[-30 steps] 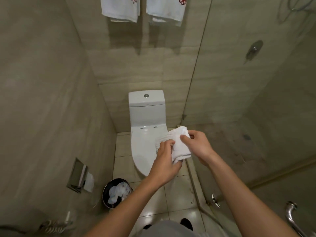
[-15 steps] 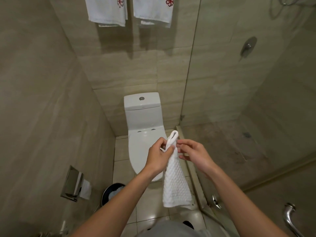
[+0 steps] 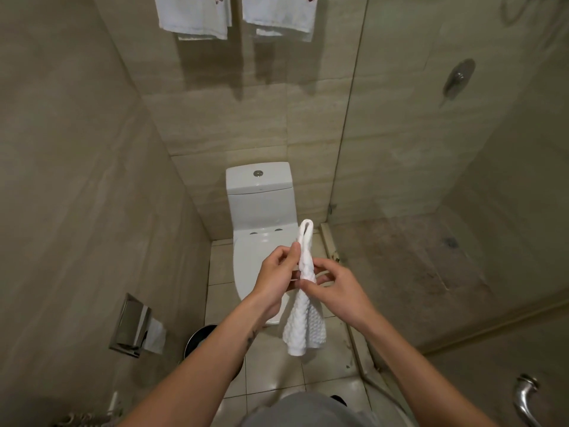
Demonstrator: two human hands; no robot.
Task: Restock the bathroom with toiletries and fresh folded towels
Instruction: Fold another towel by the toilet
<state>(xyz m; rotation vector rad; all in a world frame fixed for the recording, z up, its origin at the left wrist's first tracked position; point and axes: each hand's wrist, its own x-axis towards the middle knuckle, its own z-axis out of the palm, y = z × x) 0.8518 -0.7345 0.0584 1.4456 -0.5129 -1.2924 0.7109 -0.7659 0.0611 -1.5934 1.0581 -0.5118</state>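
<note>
Head view, item: one small white towel point(image 3: 304, 322), waffle-textured, gathered into a narrow doubled strip.
Head view, location: we hold it in the air. A folded loop stands above the grip and the loose ends hang below it.
Left hand point(image 3: 275, 282): thumb and fingers pinch the strip from its left side.
Right hand point(image 3: 338, 291): thumb and curled fingers pinch the same stretch from the right, touching the left fingers.
Handling, our judgement: light, soft and limp. It will flop wherever it is unsupported. It is neither fragile nor slippery, and the weave gives purchase.
Best hold, our judgement: pinch both layers at the fold and support the hanging ends below the grip so the layers stay aligned.
Count, towels: one in hand; two hanging towels point(image 3: 194, 16) far above and beyond the grip.
Count, fixtures: one toilet point(image 3: 261, 204) beyond the grip; one paper holder point(image 3: 131, 325) and one bin point(image 3: 200, 337) below-left of it.
</note>
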